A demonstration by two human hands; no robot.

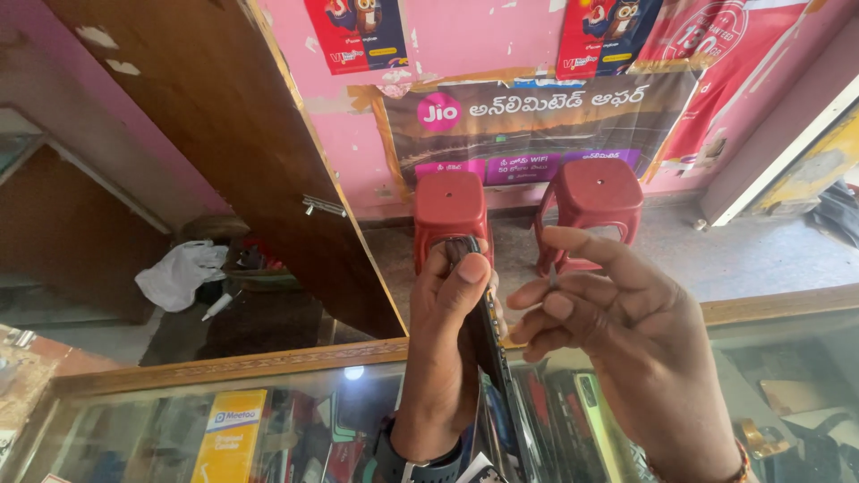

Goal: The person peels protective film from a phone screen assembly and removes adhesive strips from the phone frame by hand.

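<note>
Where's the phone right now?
Centre of the head view: the phone stands edge-on in the left hand, above the glass counter, beside the right hand.

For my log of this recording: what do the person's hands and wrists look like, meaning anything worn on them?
Both hands are bare, with no gloves and no sleeves in view. The left hand has a dark wristband with a light buckle or clasp, like a watch strap, at the wrist. The right hand has a thin reddish and gold band at the wrist, only partly in frame. No rings show on the fingers.
</note>
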